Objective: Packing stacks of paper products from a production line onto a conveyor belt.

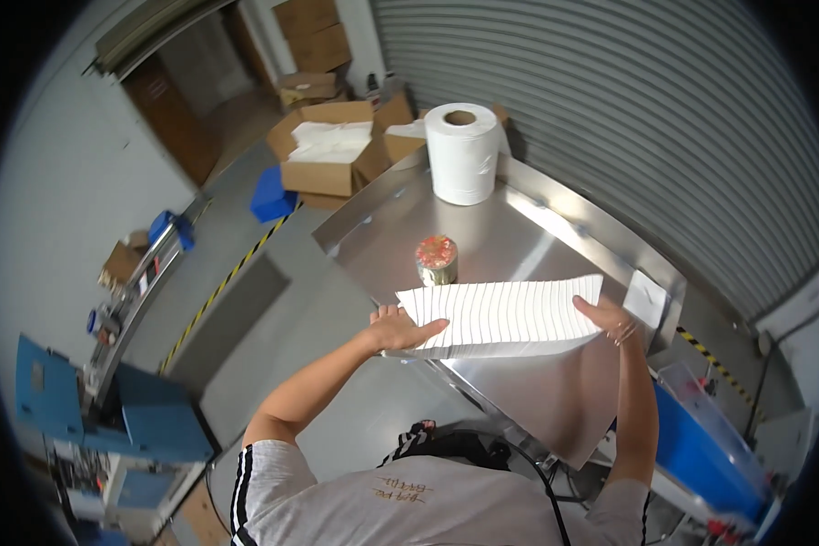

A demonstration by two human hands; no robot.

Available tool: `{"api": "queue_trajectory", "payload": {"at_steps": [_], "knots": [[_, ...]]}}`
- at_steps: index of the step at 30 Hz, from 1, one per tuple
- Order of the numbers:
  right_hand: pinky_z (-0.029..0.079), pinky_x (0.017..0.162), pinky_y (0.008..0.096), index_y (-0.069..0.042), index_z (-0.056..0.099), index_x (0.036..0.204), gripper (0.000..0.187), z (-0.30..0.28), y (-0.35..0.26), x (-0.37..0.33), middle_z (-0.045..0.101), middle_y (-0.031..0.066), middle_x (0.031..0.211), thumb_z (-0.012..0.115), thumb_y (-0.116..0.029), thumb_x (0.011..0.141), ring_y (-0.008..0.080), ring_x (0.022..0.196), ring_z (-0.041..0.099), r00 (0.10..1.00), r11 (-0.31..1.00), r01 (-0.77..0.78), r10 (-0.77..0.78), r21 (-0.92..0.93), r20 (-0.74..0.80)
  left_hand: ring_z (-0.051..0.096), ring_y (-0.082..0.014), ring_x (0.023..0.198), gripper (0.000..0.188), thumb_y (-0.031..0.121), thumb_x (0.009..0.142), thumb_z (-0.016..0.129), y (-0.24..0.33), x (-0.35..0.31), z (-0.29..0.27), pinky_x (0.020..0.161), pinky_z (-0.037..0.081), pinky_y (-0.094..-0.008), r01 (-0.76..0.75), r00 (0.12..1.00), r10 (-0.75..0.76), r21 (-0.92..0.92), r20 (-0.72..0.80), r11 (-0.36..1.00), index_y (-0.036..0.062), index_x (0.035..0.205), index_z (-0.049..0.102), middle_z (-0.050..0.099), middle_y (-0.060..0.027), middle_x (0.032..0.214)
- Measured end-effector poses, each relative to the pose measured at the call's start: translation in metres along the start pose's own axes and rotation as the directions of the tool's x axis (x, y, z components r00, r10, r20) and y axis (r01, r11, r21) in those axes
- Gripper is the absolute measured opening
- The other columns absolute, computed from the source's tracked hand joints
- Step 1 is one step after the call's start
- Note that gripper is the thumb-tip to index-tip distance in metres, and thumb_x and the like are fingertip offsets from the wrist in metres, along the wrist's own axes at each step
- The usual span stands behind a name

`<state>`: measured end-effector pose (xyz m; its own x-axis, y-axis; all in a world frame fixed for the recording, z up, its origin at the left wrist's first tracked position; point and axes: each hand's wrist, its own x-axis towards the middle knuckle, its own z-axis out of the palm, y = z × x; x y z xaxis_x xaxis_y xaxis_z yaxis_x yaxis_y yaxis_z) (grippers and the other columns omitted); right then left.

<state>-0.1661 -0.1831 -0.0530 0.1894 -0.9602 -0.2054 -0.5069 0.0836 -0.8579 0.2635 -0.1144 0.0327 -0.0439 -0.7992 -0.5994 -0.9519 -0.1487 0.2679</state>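
I hold a ribbed white sheet (505, 316) above the steel table's (564, 400) near edge: left hand (399, 329) pinching its left end, right hand (610, 318) gripping its right end. It looks light and floppy, best supported at both ends. A small tin (437, 260) and paper roll (462, 153) stand beyond.

Both hands, left hand (397, 329) and right hand (610, 318), hold a white ribbed sheet (505, 316).
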Motion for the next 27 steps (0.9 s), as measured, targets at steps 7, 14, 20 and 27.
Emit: {"api": "queue_trajectory", "payload": {"at_steps": [7,14,20,27], "knots": [[0.040,0.102,0.0355,-0.003,0.044,0.137,0.085,-0.020,-0.083,0.068,0.056,0.0201,0.129,0.072,-0.053,0.074,0.0314,0.121,0.053,0.990,0.933,0.071,-0.024,-0.352,0.136,0.059,-0.0296,0.097,0.104,0.083,0.072,0.048,0.038,-0.075,0.057,0.081,0.049,-0.0351,-0.108,0.983,0.172,-0.551,0.067,0.828,-0.0092,0.118,0.058,0.061,-0.0235,0.110],[0.043,0.098,0.0351,0.002,0.050,0.131,0.091,0.033,-0.139,0.125,0.060,0.0220,0.122,0.061,-0.069,0.073,0.0328,0.114,0.057,0.947,0.736,0.310,-0.187,-0.601,0.260,0.056,-0.0306,0.112,0.079,0.065,0.083,0.057,0.104,-0.115,0.127,0.098,0.043,-0.0361,-0.157,0.892,0.420,-0.758,0.166,0.633,-0.0047,0.120,0.058,0.060,-0.0235,0.117],[0.045,0.096,0.0404,0.003,0.057,0.119,0.086,0.106,-0.175,0.117,0.060,0.0276,0.114,0.059,-0.070,0.075,0.0379,0.108,0.059,0.787,0.552,0.615,-0.392,-0.563,0.475,0.054,-0.0201,0.105,0.063,0.052,0.094,0.049,0.136,-0.119,0.200,0.092,0.044,-0.0319,-0.088,0.800,0.580,-0.924,0.157,0.372,-0.0023,0.125,0.053,0.061,-0.0134,0.114],[0.045,0.095,0.0399,-0.009,0.060,0.121,0.067,0.120,-0.200,0.059,0.064,0.0195,0.114,0.068,-0.056,0.074,0.0354,0.108,0.060,0.759,0.639,0.594,-0.244,-0.488,0.604,0.041,-0.0298,0.128,0.081,0.063,0.091,0.044,0.174,-0.095,0.241,0.106,0.032,-0.0346,-0.244,0.584,0.804,-0.922,0.109,0.302,-0.0018,0.138,0.040,0.045,-0.0199,0.138]]}}
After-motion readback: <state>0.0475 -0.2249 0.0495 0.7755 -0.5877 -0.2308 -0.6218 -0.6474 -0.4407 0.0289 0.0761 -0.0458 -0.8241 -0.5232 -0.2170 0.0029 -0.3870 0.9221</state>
